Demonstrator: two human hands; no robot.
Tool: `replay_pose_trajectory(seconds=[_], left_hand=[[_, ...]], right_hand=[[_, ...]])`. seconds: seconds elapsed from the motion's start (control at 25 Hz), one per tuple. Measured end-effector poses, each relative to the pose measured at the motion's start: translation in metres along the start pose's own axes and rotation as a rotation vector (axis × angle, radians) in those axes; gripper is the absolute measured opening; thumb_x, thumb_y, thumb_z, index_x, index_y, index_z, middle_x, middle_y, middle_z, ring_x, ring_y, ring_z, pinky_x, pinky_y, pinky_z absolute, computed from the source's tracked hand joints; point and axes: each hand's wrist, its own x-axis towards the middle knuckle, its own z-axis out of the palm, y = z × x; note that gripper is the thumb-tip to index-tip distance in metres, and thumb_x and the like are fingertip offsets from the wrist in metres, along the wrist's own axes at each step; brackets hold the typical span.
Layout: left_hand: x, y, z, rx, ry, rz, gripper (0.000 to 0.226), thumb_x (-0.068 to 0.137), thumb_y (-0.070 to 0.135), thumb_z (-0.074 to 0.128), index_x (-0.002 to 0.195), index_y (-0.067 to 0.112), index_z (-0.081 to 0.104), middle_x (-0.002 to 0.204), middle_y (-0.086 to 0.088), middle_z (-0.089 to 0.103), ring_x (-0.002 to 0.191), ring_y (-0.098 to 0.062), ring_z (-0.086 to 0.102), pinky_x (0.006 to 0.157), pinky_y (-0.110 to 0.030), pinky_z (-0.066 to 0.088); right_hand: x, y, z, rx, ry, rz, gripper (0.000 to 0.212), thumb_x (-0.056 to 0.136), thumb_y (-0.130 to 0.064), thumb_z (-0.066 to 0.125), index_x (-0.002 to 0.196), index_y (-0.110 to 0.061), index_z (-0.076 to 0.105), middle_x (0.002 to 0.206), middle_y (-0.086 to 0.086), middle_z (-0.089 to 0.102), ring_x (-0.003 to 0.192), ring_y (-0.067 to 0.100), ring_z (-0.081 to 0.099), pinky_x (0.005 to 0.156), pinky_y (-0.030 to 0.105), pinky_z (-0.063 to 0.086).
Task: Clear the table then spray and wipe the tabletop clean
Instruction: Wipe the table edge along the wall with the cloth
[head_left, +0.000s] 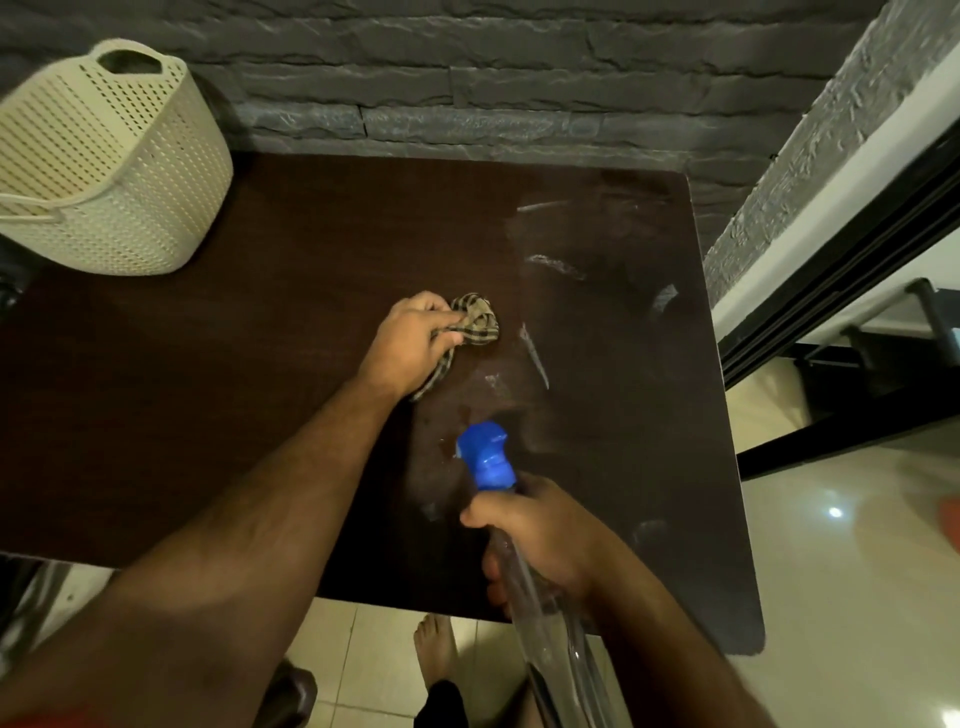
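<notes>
I bunch the checked cloth (475, 322) in my left hand (410, 345), fingers clamped on it mid-bench (208, 389). My right hand (540, 535) is wrapped round the clear spray bottle (519, 566), its blue nozzle (485, 454) aimed at the damp right side. I judge it best to spray lightly, then drag the cloth through the wet streaks (550, 265) in overlapping passes. The dark bench shines, smeared pale where wet.

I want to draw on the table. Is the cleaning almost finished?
Not yet. Only a cream basket stands at the table's far corner. The right hand holds the spray bottle, the left hand grips the checked cloth. Wet streaks on the right side need wiping.
</notes>
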Motion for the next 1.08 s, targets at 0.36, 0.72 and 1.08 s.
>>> replay_pose_trajectory(seconds=[0.36,0.72,1.08], left_hand=[[-0.069,-0.051,-0.029,0.043,0.059,0.022,0.024,0.082,0.011,0.070,0.107,0.010,0.072,0.104,-0.009,0.062,0.093,-0.032,0.057,0.085,-0.029,0.041],[-0.098,-0.030,-0.013,0.001,-0.132,0.325,0.026,0.088,0.028,0.061,0.112,0.026,0.067,0.109,0.008,0.055,0.096,-0.011,0.047,0.084,-0.021,0.037],[-0.078,0.002,0.010,0.047,-0.137,0.276,0.027,0.089,0.028,0.056,0.112,0.020,0.067,0.114,0.001,0.055,0.098,-0.019,0.048,0.084,-0.024,0.035]], right_hand=[[0.017,-0.008,-0.007,0.096,-0.003,-0.010,0.017,0.083,-0.015,0.063,0.098,-0.013,0.054,0.062,0.006,0.051,0.046,0.016,0.051,0.044,0.024,0.047],[0.018,0.004,0.013,0.033,0.103,-0.100,0.019,0.082,-0.021,0.062,0.099,-0.015,0.055,0.060,0.004,0.061,0.051,0.020,0.058,0.047,0.029,0.050],[-0.004,0.022,0.037,0.072,0.227,-0.158,0.020,0.085,-0.012,0.059,0.102,-0.005,0.051,0.063,0.015,0.054,0.047,0.024,0.054,0.043,0.029,0.048]])
